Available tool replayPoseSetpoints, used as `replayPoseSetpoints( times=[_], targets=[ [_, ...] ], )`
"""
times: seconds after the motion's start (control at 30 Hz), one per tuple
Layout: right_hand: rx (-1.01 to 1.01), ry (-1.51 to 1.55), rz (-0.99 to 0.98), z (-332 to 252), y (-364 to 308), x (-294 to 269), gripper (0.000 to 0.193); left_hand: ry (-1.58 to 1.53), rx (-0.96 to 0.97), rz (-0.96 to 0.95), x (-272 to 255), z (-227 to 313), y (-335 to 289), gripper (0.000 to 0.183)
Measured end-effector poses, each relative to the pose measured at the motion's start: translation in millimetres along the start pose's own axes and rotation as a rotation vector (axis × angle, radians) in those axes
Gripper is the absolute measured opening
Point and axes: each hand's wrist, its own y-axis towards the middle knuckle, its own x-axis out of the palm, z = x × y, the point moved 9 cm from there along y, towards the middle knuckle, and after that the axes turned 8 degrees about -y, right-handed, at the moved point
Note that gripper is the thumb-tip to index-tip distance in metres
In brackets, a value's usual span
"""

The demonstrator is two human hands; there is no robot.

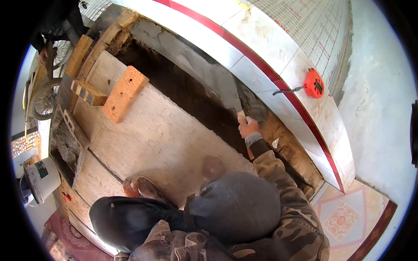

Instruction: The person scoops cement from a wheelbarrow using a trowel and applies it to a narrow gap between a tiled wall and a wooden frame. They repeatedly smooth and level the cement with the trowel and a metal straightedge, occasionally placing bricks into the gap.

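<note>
My right hand (248, 126) is closed round a small hand tool whose pale flat end (241, 114) points up at the grey mortared wall (191, 61) of a long, narrow pit. The tool's exact kind is hard to make out. The dark pit (174, 82) lies between that wall and the concrete slab (165, 135) I squat on. My left hand is out of sight; on the left only my bent leg and a foot on the slab appear.
An orange brick with holes (125, 94) and a second brick (88, 92) lie at the slab's far left. A mortar trough (65, 152) and white bucket (42, 180) stand left. On the tiled ledge (261, 69) rests a red reel (314, 83). Another person (61, 21) is upper left.
</note>
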Motion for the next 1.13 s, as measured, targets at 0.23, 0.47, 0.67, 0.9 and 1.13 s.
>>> replayPoseSetpoints(
  times=[0.23,0.47,0.67,0.9,1.13],
  targets=[
    [0.122,0.256,-0.108,25,-38,-15,0.042,0.134,0.195,0.081,-18,0,-10,0.046],
    [0.216,0.279,-0.089,60,-65,-44,0.039,0.390,0.647,0.143,-6,15,-10,0.044],
    [0.206,0.223,-0.036,59,-95,-64,0.040,0.136,0.083,0.124,-11,-36,3,0.048],
    [-0.235,-0.133,0.099,19,-132,-93,0.034,0.204,-0.121,0.425,-38,-2,13,0.064],
    [-0.303,-0.084,-0.193,-171,-112,-45,0.048,0.241,-0.162,0.509,-58,-17,43,0.072]
  ],
)
